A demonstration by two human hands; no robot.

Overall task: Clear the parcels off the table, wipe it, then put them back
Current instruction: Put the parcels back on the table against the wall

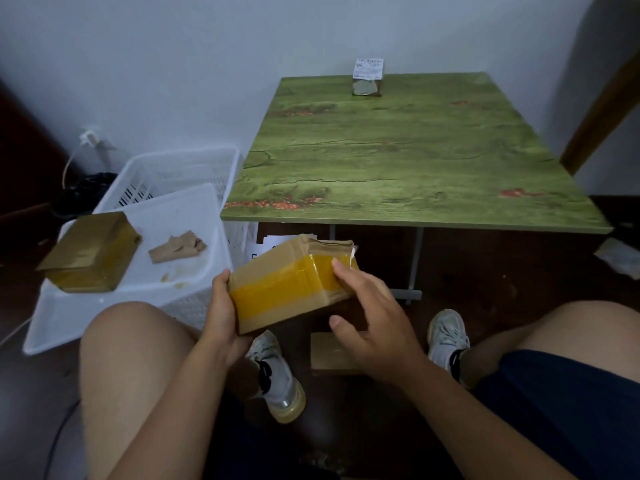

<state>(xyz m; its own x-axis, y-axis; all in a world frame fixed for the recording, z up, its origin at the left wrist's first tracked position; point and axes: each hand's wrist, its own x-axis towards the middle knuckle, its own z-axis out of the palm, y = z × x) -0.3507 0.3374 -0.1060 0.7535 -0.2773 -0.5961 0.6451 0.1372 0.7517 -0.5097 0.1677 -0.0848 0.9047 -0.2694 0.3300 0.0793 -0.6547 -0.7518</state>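
Observation:
I hold a cardboard parcel (291, 285) wrapped in yellow tape above the floor, in front of the green table (415, 150). My left hand (221, 313) grips its left end, thumb on top. My right hand (374, 327) lays its fingers on the parcel's right end, with the thumb spread clear of it. One small labelled parcel (369, 77) stands at the table's far edge. A tape-covered parcel (91, 252) lies on the white tray (104, 320) to my left. Another brown parcel (332, 353) sits on the floor between my feet, partly hidden by my right hand.
A white slatted basket (180, 171) stands behind the tray, beside the table's left edge. A torn cardboard scrap (178, 249) lies on the tray. A pale cloth (620, 258) lies on the floor at the right. My knees frame the lower view.

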